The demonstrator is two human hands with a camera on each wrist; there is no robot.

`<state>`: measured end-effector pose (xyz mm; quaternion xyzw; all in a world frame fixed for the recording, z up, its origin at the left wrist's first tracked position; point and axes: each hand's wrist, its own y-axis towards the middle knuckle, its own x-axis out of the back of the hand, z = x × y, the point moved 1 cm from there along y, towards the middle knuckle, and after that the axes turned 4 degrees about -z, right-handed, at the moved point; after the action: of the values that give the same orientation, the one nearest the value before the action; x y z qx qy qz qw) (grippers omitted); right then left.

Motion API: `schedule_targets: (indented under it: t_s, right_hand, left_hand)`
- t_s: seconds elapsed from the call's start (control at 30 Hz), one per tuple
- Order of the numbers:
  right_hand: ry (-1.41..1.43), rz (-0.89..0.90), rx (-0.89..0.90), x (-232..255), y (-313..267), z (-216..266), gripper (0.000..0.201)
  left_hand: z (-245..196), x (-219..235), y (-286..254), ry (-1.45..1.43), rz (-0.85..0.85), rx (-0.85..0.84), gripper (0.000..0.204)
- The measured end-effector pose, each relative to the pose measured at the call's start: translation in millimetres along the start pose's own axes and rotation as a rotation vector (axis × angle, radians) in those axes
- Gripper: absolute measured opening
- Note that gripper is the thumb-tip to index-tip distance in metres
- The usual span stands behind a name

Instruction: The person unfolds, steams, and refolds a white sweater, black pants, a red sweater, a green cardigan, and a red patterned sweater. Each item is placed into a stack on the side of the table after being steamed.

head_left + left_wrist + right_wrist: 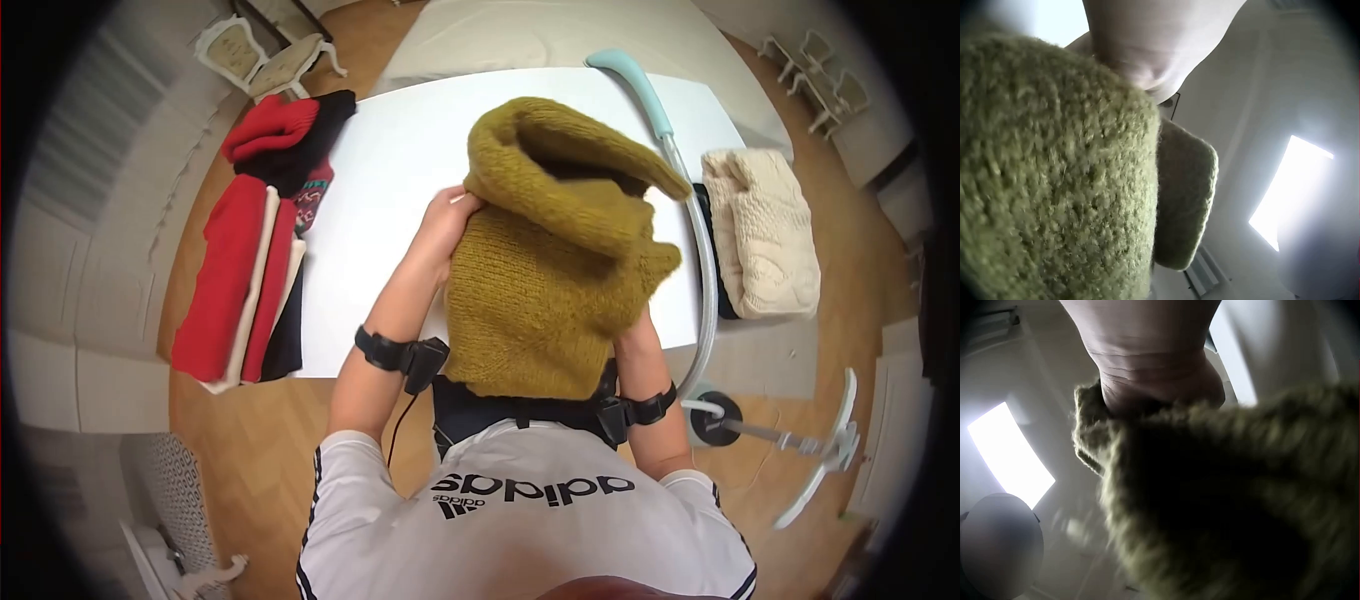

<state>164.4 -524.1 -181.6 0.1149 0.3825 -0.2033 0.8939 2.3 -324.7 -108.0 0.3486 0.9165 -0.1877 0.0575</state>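
Note:
An olive-green knitted garment [540,290] with a thick rolled upper part is held up over the near part of the white table. The left hand [450,225] grips its left edge, thumb on the knit. The right hand is behind the garment's right side; in the head view only the wrist shows below the bunched knit. In the right wrist view the heel of the right hand [1160,384] goes into the green knit [1141,550], which hides the fingers. Green knit [1060,169] fills much of the left wrist view, below the left hand [1154,50].
Folded red, cream and black clothes [225,280] lie at the table's left, with a red and black pile [270,130] behind. Cream knitwear [765,230] lies on something dark at the right. A pale green handle [635,85] with a grey hose [708,290] runs along the right side.

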Motion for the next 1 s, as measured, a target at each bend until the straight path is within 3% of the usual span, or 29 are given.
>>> schedule_targets:
  t_s: [0.03, 0.07, 0.13, 0.2, 0.27, 0.33, 0.4, 0.43, 0.47, 0.53, 0.6, 0.67, 0.73, 0.77, 0.8, 0.83, 0.87, 0.93, 0.97, 1.0]
  right_hand:
    - [0.041, -0.014, 0.034, -6.6, 1.0, -1.4, 0.046]
    - [0.047, -0.026, 0.04, -7.1, 4.6, -6.5, 0.046]
    - [-0.311, -0.327, 0.071, -5.6, 16.9, -17.9, 0.049]
    - [-0.442, -0.424, -0.013, -36.4, 21.0, -13.6, 0.054]
    - [-0.594, -0.277, 0.12, -59.5, 22.8, -13.7, 0.062]
    - [-0.642, -0.225, 0.136, -65.9, 25.9, -15.4, 0.062]
    - [-0.748, -0.104, 0.145, -62.9, 31.3, -19.3, 0.06]
    - [-0.699, -0.157, 0.17, -73.6, 30.4, -18.0, 0.057]
    - [-0.701, -0.156, 0.174, -75.8, 28.3, -14.6, 0.057]
    - [-0.436, -0.279, 0.09, -73.1, 23.8, -8.0, 0.052]
    - [-0.392, -0.328, 0.091, -60.3, 15.1, -1.0, 0.048]
    - [-0.433, -0.438, 0.139, -42.8, 4.5, 3.6, 0.045]
    - [-0.39, -0.456, 0.105, -30.5, -11.0, 7.1, 0.047]
    - [-0.522, -0.458, 0.133, -19.9, -16.6, 7.5, 0.05]
    - [-0.651, -0.459, 0.162, -12.1, -21.7, 8.1, 0.052]
    - [-0.603, -0.445, 0.188, -12.8, -25.7, 11.1, 0.058]
    - [-0.6, -0.449, 0.185, -13.5, -28.1, 15.6, 0.058]
    - [-1.064, -0.61, 0.236, -18.3, -35.1, 24.6, 0.063]
    - [-1.376, -0.617, 0.52, -21.5, -34.2, 25.1, 0.063]
    - [-1.374, -0.617, 0.516, -24.4, -31.3, 27.0, 0.063]
  left_hand:
    - [6.4, -4.2, -3.7, 0.122, -0.235, -0.071, 0.054]
    - [15.5, -9.9, -14.5, 0.131, -0.226, -0.063, 0.054]
    - [26.5, -19.8, -46.4, 0.843, -0.454, -0.654, 0.07]
    - [25.6, -36.3, -80.4, 0.713, 0.005, -0.475, 0.084]
    - [16.5, -60.0, -106.7, 0.834, 0.038, -0.59, 0.085]
    - [21.8, -58.1, -93.0, 0.824, -0.024, -0.629, 0.079]
    - [31.0, -45.3, -65.3, 0.365, -0.05, -0.476, 0.068]
    - [28.7, -40.4, -56.1, 0.386, -0.158, -0.571, 0.055]
    - [20.8, -36.0, -50.1, 0.384, -0.156, -0.575, 0.055]
    - [2.1, -16.0, -35.7, -0.102, -0.228, -0.242, 0.041]
    - [-11.7, 37.3, 2.3, -0.483, -0.033, -0.001, 0.034]
    - [-29.4, 89.1, 36.6, -0.61, 0.099, 0.059, 0.033]
    - [-37.0, 126.5, 55.8, -0.517, -0.019, 0.001, 0.034]
    - [-36.7, 142.3, 57.2, -0.521, -0.019, -0.001, 0.034]
    - [-35.6, 159.7, 58.2, -0.367, -0.225, -0.054, 0.035]
    - [-38.6, 162.4, 53.3, -0.207, -0.428, -0.103, 0.037]
    - [-36.9, 160.7, 49.4, -0.203, -0.428, -0.099, 0.037]
    - [-33.9, 149.1, 27.3, 0.235, -0.763, -0.392, 0.042]
    - [-33.8, 124.6, 6.2, 0.336, -0.685, -0.551, 0.042]
    - [-29.9, 108.6, -12.0, 0.547, -0.561, -0.644, 0.04]
